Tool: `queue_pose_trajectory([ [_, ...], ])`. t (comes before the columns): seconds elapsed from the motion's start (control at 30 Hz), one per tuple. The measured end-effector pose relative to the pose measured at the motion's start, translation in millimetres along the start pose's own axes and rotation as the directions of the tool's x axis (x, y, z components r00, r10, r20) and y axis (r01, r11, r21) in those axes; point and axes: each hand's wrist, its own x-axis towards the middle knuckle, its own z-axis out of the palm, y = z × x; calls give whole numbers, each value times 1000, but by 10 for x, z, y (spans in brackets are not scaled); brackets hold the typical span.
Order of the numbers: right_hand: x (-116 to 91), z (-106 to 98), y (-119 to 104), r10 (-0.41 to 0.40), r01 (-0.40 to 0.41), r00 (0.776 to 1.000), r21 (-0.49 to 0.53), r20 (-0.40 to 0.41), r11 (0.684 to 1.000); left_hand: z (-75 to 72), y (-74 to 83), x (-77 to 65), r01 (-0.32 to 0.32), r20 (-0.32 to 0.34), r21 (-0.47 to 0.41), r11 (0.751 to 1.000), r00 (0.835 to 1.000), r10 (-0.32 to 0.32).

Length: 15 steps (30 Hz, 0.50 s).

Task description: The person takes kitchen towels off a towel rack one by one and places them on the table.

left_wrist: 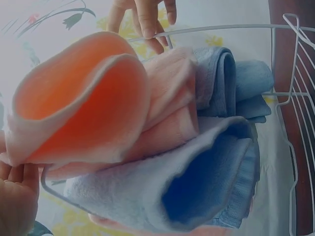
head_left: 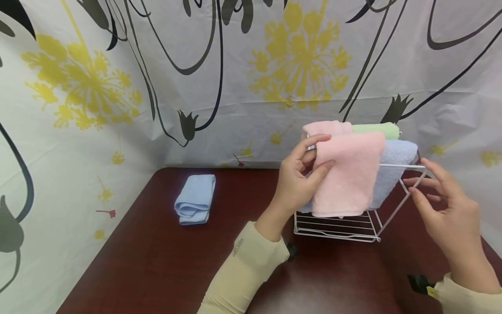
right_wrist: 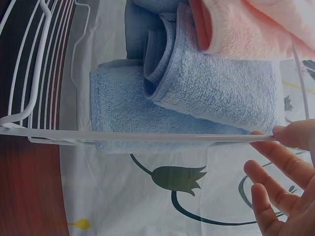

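Observation:
My left hand (head_left: 296,176) pinches the left edge of a pink towel (head_left: 347,179), which is folded over and hangs at the front of a white wire rack (head_left: 333,235). In the left wrist view, the same pink towel (left_wrist: 83,103) bulges open in a loop beside a looped blue towel (left_wrist: 123,191). At the rack's right side, my right hand (head_left: 451,209) holds the upper corner of its frame between thumb and index finger. Behind the front towel are another pink towel (head_left: 327,127), a green towel (head_left: 378,129) and a blue towel (head_left: 396,165).
A folded blue towel (head_left: 196,196) lies on the dark red-brown table (head_left: 137,253), left of the rack. A white sheet with flower prints (head_left: 235,87) hangs behind and beside the table. The rack's lower wire shelf (head_left: 337,224) is low over the tabletop.

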Motion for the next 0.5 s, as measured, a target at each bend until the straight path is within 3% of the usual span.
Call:
queue_pose_trajectory([
  [0.2, -31, 10, 48, -4, 4, 1000, -66, 2, 998, -41, -26, 5, -82, -68, 8, 997, 994, 82],
  [0.5, -29, 5, 39, 18, -17, 1000, -96, 8, 995, -96, -9, 63, -156, -228, 4, 988, 962, 153],
])
